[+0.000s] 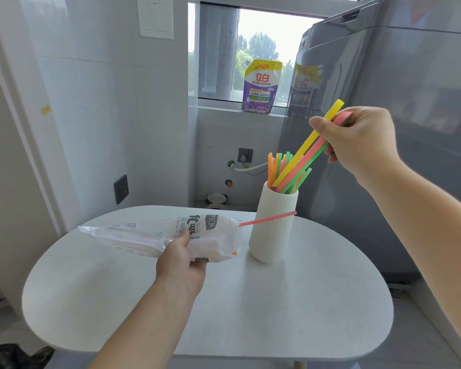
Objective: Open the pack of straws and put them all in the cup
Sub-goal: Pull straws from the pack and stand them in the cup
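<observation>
A ribbed white cup [273, 227] stands on the round white table [317, 302], with several coloured straws [277, 166] sticking out of its top. My right hand [362, 139] is above and right of the cup, shut on a yellow, a pink and a green straw [304, 158]; their lower ends reach into the cup's mouth. My left hand [181, 259] holds the clear plastic straw pack [155, 233] flat, left of the cup. One pink straw [266, 219] pokes out of the pack's open end across the cup's front.
A grey washing machine [383, 129] stands right behind the table. A purple and yellow detergent pouch [260, 87] sits on the window sill. A tiled wall with a dark socket [121, 188] is at the left. A hose and small dishes lie on the floor behind the table.
</observation>
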